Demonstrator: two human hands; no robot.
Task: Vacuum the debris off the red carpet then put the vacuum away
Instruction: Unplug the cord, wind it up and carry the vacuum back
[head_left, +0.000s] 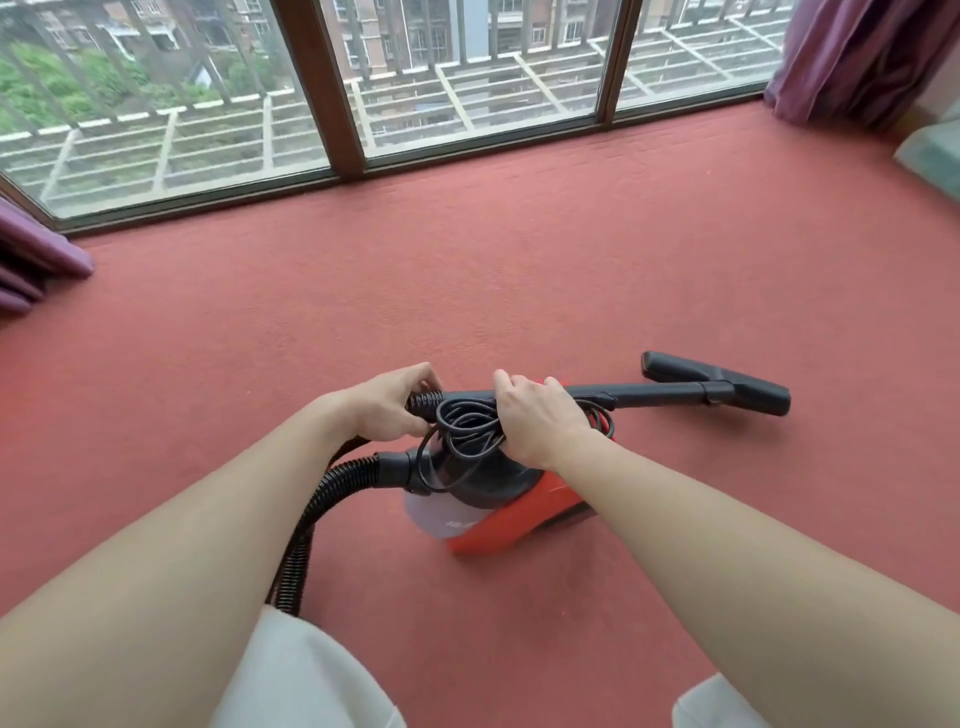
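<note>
A small red and black canister vacuum (511, 514) sits on the red carpet (363, 291) right in front of me. Its black ribbed hose (311, 519) loops from the front of the body down to the left and back up. My left hand (389, 402) grips the upper end of that hose. My right hand (537, 415) is closed over the coiled black power cord (467, 423) bundled against the wand on top of the vacuum. The black wand (660, 391) points right and ends in a floor nozzle (727, 382) resting on the carpet.
A floor-to-ceiling window with dark wooden frames (322, 88) runs along the far side. Purple curtains hang at the left (31, 254) and right (857, 57) corners. A pale green object (935, 150) lies at the right edge. My light-clothed knees (291, 680) are at the bottom.
</note>
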